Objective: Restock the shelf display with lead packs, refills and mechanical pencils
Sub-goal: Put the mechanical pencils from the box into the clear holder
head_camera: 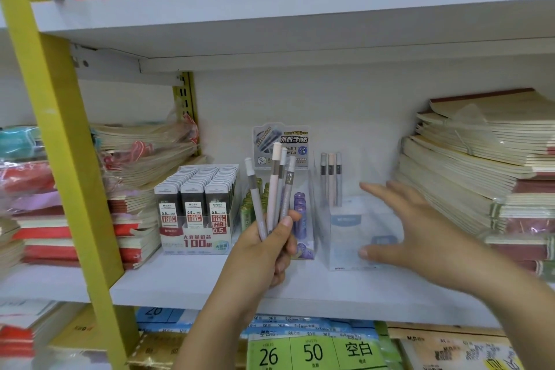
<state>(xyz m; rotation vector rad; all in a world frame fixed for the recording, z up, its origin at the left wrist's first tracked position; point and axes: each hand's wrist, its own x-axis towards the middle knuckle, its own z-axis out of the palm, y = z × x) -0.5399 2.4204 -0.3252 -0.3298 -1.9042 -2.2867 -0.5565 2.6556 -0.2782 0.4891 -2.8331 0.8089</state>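
A person's left hand (271,245) grips a fanned bundle of four slim pastel mechanical pencils (271,192), fingers clenched around the lower barrels, tips down and caps up, in front of the white shelf board (192,282). The right hand (411,228) is spread wide, fingers released, thumb low and fingertips high, right at the clear plastic display box (354,231); whether it touches the box cannot be told. Three more grey and beige pencils (330,179) stand upright at the back left of that clear box. Just left of the box sits a tray of purple and green refill tubes (298,213) under a printed header card (280,144). Further left of the box stands a carton of black-and-white 0.5 HB lead packs (196,204). Stacked cream-edged notebooks (474,171) rise to the right of the box.
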